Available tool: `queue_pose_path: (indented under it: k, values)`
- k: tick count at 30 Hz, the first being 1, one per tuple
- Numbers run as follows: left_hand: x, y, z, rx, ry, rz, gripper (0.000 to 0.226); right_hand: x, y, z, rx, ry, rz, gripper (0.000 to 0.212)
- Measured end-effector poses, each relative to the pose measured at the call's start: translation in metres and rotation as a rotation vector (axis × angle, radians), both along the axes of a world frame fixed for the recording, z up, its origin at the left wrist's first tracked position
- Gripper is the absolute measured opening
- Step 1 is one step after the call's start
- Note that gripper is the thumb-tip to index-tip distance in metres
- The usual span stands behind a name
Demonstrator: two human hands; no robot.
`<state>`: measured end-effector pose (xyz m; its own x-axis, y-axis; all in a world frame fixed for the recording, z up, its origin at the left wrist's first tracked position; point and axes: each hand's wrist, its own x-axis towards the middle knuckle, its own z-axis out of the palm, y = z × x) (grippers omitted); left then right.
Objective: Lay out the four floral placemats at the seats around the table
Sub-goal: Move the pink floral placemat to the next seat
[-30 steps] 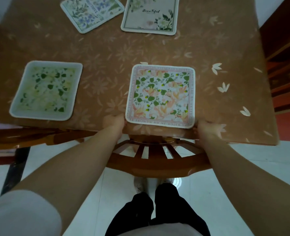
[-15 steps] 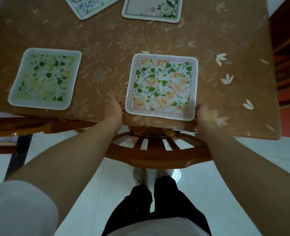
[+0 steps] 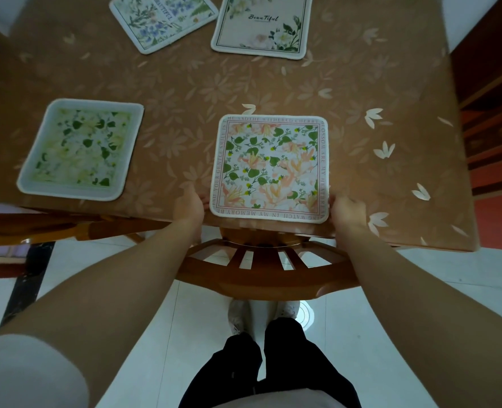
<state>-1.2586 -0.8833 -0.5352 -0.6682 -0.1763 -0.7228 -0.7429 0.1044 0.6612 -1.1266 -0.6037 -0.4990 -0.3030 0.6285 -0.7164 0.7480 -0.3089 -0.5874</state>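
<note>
both bare forearms reach up from the lower corners of the frame over a wooden chair back (image 3: 261, 278) to the near edge of the brown flower-patterned table (image 3: 244, 83). four floral placemats lie flat on it: a pink-and-green one (image 3: 270, 167) at centre, a green-and-yellow one (image 3: 82, 150) at left, a blue-flowered one (image 3: 163, 20) tilted at the top, a white-rose one (image 3: 261, 25) beside it. the left hand (image 3: 189, 206) touches the centre mat's lower left corner and the right hand (image 3: 347, 209) its lower right corner; fingers curl loosely at the edges, and whether they pinch the mat cannot be told.
</note>
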Motion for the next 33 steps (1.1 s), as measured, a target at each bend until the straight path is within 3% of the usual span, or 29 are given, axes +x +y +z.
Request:
queue_pose_path:
  k: [6,23,33]
  values:
    - [0.001,0.009,0.005,0.097,0.031,0.03,0.056,0.001,0.002,-0.004,-0.006,0.025,-0.03,0.05]
    - [-0.002,0.011,0.003,-0.017,0.024,-0.036,0.056,-0.001,0.006,-0.003,-0.017,0.03,-0.047,0.04]
    - [-0.008,0.005,0.0,0.003,0.007,-0.052,0.056,-0.004,0.0,0.005,-0.01,-0.023,-0.007,0.056]
